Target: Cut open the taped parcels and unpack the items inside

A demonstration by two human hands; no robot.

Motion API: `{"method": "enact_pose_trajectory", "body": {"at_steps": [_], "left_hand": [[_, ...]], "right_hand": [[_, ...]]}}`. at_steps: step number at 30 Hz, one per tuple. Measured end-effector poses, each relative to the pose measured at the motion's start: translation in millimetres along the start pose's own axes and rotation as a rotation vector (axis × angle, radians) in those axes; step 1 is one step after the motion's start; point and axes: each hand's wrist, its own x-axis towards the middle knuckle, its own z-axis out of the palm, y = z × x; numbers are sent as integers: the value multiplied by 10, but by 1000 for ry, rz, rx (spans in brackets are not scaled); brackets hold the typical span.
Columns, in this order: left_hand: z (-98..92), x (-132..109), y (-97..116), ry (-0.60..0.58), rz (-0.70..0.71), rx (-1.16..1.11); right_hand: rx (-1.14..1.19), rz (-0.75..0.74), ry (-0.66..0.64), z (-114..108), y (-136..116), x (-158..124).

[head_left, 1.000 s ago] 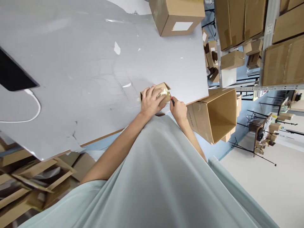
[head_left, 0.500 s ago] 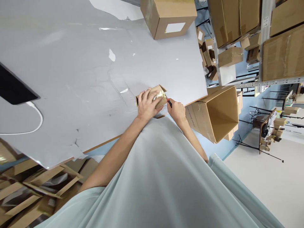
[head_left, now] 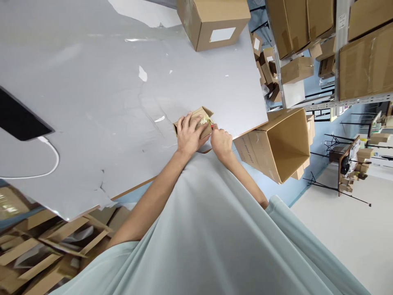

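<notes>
1 left hand [head_left: 188, 137] lies spread on a carton [head_left: 201, 111]; the right hand [head_left: 221, 141], now closer beside it, grips a red tool [head_left: 212, 127], apparently working the tape [head_left: 204, 120].

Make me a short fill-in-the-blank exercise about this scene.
The ____ hand holds the small brown cardboard box.
The right hand grips a slim tool with a ____ part visible.
A curved white cable meets a flat ____ device.
The large brown cardboard box on the grey tabletop bears a ____ label.
Answers: left; red; black; white.
</notes>
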Motion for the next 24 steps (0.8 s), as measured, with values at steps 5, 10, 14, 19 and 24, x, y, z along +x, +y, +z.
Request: {"method": "enact_pose_trajectory", "body": {"at_steps": [5, 10, 14, 19, 24], "left_hand": [[-7, 29, 34, 24, -56, -7], [-52, 49, 97, 20, -118, -6], [-37, 12, 149, 20, -122, 11], [37, -36, 116, 77, -92, -2], [50, -81, 125, 65, -88, -9]], "right_hand": [[-13, -48, 9, -31, 17, 114], [-18, -81, 13, -120, -13, 205], [-8, -78, 10, -102, -4, 144], [15, -64, 2, -132, 2, 73], [51, -25, -9, -199, 24, -52]]}}
